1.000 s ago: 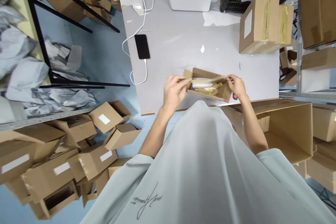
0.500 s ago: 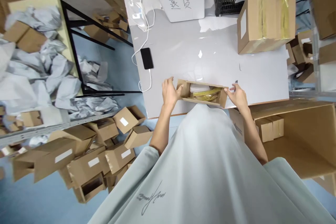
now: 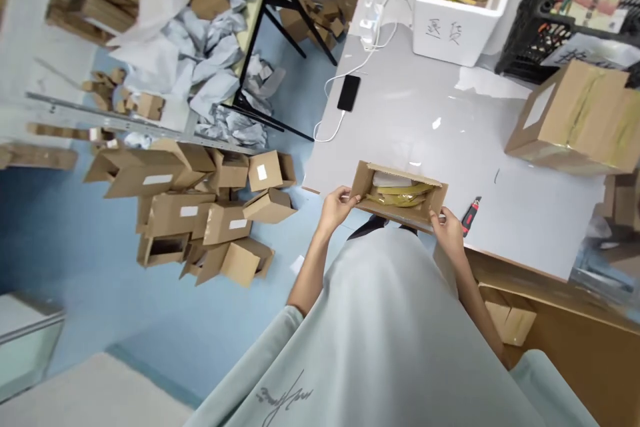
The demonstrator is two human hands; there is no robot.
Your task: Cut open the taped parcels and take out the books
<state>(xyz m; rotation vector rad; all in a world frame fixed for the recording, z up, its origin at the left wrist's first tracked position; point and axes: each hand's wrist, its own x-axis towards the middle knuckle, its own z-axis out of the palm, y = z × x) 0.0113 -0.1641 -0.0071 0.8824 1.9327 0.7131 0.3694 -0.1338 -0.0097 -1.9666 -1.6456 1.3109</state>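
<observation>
An open cardboard box (image 3: 361, 180) is held at the front edge of the table, in front of my body. Inside it lie yellowish tape-like strips (image 3: 400, 198) and a white item (image 3: 391, 179); I cannot make out exactly what they are. My left hand (image 3: 338, 207) grips the box's left end, thumb and fingers on its lower corner. At the right end my right hand (image 3: 447, 228) pinches the lower corner. A red and black box cutter (image 3: 471, 216) lies on the table just right of my right hand.
A phone (image 3: 349, 93) on a white cable lies on the grey table (image 3: 400, 107). Behind stand a white bin (image 3: 450, 37), a black crate (image 3: 525, 27) and taped boxes (image 3: 575, 120). Open cartons (image 3: 220, 213) cover the floor at left. A large carton (image 3: 575, 347) stands at lower right.
My view has swung left. Both hands now grip the box ends and the box is drawn partly past the table edge. The box cutter, mostly hidden before, shows fully beside my right hand.
</observation>
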